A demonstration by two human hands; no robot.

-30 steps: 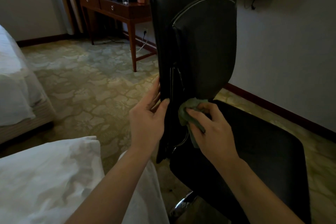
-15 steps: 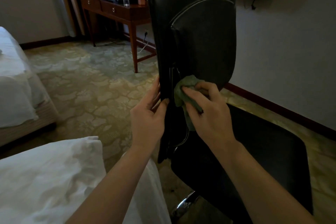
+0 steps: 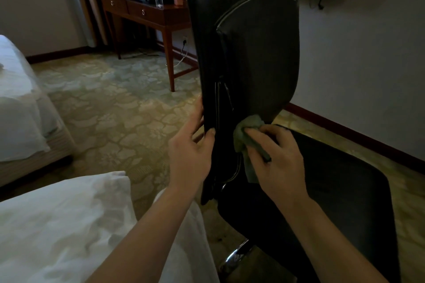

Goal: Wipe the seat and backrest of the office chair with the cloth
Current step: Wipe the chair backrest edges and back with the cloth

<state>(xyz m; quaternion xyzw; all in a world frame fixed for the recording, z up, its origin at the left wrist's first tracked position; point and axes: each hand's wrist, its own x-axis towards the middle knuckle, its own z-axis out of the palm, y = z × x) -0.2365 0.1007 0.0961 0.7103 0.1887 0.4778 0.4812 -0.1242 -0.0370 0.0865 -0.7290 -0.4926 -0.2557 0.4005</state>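
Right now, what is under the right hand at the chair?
The green cloth is under the right hand, whose fingers grip it against the lower edge of the backrest. What lies beneath the palm is covered.

Green cloth [image 3: 248, 125] is bunched under my right hand [image 3: 279, 163], pressed to the bottom edge of the black backrest [image 3: 257, 53], just above the seat [image 3: 345, 202], with a tail hanging down. The backrest stands upright, glossy, with pale piping curving across it, and my left hand [image 3: 190, 156] grips its near side edge. The seat lies flat, dark and wide to my right.
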